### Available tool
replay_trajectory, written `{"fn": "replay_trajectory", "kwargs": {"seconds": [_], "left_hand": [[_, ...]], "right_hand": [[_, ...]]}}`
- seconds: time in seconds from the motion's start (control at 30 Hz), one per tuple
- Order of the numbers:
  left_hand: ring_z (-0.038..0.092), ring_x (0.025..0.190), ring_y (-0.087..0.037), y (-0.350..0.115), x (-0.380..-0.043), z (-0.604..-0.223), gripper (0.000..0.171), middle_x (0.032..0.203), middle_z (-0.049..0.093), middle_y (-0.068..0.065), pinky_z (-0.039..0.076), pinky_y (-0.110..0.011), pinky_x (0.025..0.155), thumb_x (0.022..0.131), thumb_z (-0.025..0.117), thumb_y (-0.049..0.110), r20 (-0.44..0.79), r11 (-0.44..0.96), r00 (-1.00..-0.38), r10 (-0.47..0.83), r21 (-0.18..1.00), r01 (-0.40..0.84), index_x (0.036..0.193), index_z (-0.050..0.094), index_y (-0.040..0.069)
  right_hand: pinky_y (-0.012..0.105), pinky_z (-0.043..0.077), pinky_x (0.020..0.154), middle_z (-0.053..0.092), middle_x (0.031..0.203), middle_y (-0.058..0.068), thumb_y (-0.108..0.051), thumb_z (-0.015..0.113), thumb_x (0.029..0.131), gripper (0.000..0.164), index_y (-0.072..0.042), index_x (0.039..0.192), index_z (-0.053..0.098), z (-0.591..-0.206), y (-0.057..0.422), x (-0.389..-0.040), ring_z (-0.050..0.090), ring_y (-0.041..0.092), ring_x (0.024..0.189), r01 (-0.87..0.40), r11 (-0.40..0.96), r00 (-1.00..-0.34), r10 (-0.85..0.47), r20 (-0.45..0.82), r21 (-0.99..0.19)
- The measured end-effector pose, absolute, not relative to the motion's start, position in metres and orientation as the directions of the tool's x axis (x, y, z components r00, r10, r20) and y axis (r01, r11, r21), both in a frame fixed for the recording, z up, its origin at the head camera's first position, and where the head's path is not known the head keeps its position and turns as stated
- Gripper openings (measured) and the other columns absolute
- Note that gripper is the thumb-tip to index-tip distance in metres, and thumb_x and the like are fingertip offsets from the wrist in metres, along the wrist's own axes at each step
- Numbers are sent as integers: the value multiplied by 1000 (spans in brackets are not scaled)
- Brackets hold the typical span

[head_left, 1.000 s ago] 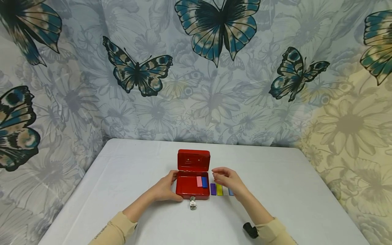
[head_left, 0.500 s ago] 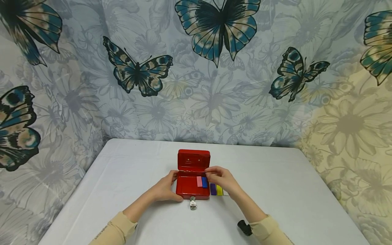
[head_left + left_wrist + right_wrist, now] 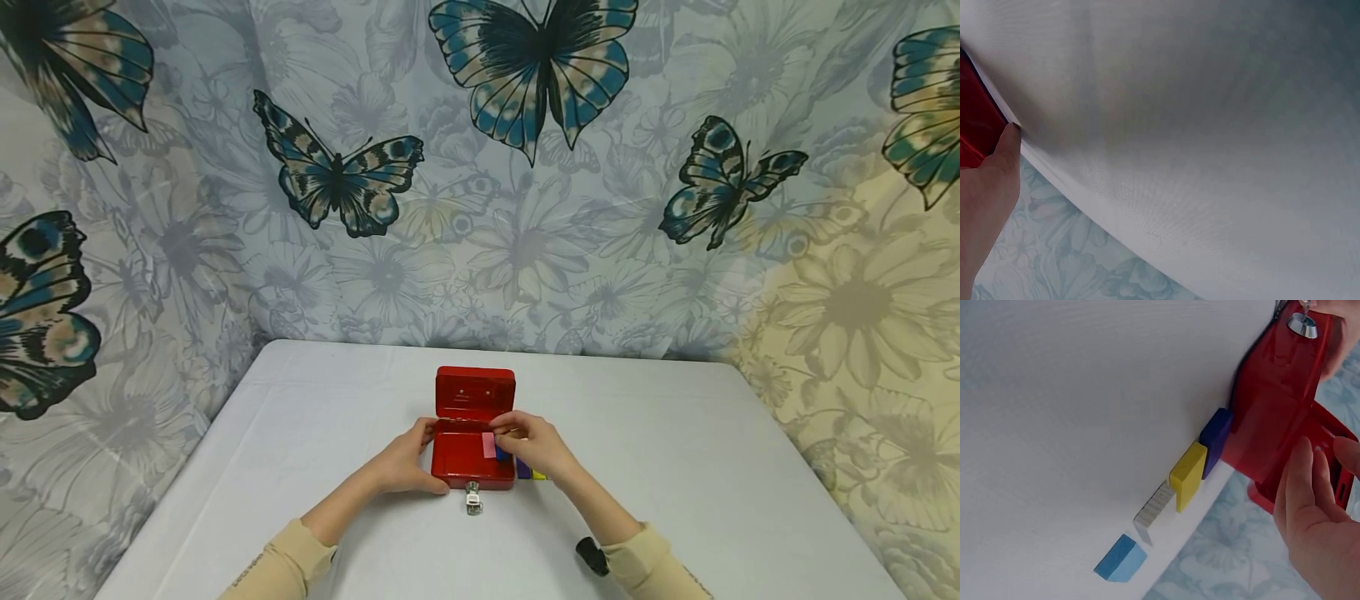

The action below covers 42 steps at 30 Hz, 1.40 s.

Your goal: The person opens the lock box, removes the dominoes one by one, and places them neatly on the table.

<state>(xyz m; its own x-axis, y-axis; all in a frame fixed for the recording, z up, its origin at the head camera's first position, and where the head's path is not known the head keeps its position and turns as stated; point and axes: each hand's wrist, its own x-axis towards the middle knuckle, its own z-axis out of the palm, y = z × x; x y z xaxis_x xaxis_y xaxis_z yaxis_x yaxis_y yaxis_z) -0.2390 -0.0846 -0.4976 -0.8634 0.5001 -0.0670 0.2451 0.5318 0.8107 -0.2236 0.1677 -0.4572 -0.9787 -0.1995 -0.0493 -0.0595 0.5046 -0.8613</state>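
A red cash box (image 3: 459,458) stands with its lid (image 3: 476,392) raised. My left hand (image 3: 408,458) holds its left side, thumb at the front corner and fingers at the back. In the head view, a pink block (image 3: 489,445) and a blue block (image 3: 501,454) lie inside at the right. My right hand (image 3: 534,442) is over that end, fingertips above the blue block and partly covering it. Its fingers are nearly straight with the thumb apart, and nothing shows between them. In the right wrist view, a purple block (image 3: 1216,440) and a yellow block (image 3: 1189,475) stand beside the box.
A white ribbed block (image 3: 1155,506) and a light blue block (image 3: 1121,559) continue the row on the white table (image 3: 360,542). A silver lock (image 3: 472,498) juts from the box front. Butterfly-patterned cloth (image 3: 525,275) rises behind the table.
My right hand has moved left from above the row of blocks to over the box's right end. The left hand and the box have stayed put.
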Motion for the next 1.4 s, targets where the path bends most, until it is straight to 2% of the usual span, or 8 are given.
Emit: {"fn": "replay_trajectory", "kwargs": {"seconds": [0.27, 0.5, 0.73, 0.97, 1.4], "left_hand": [[46, 130, -38, -85, -239, -497, 96, 142, 46, -19, 41, -49, 105, 68, 88, 26, -73, 535, -866, 495, 811, 237, 142, 31, 2], [47, 129, -39, -85, -240, -498, 97, 142, 46, -19, 42, -50, 104, 67, 88, 27, -76, 536, -866, 494, 811, 235, 142, 32, 3], [46, 130, -38, -85, -240, -499, 97, 142, 46, -18, 42, -49, 104, 67, 88, 27, -75, 536, -866, 494, 811, 235, 142, 32, 3], [46, 131, -37, -85, -240, -499, 97, 142, 46, -17, 41, -49, 105, 68, 88, 27, -74, 536, -866, 494, 810, 237, 143, 31, 3], [45, 131, -36, -85, -240, -498, 97, 143, 46, -17, 41, -48, 106, 68, 88, 26, -70, 535, -864, 498, 810, 243, 142, 31, 3]], "right_hand": [[28, 58, 71, 68, 96, 4, -8, 65, 91, 18, -6, 108, 68, -456, 161, -224, 62, 19, 86, -197, 571, -959, -282, 35, -797], [24, 55, 68, 65, 90, 1, -6, 63, 90, 20, -4, 110, 67, -456, 155, -223, 59, 15, 79, -247, 612, -943, -330, 41, -752], [31, 57, 75, 66, 95, 4, -8, 66, 90, 21, -3, 110, 67, -459, 152, -223, 62, 18, 83, -290, 627, -930, -362, 58, -723], [40, 58, 81, 68, 105, 12, -11, 67, 90, 25, -3, 114, 65, -461, 150, -223, 65, 25, 93, -270, 649, -931, -364, 22, -711], [45, 57, 82, 67, 107, 15, -12, 67, 89, 27, -2, 114, 65, -461, 147, -221, 65, 30, 95, -301, 667, -924, -381, 36, -682]]}}
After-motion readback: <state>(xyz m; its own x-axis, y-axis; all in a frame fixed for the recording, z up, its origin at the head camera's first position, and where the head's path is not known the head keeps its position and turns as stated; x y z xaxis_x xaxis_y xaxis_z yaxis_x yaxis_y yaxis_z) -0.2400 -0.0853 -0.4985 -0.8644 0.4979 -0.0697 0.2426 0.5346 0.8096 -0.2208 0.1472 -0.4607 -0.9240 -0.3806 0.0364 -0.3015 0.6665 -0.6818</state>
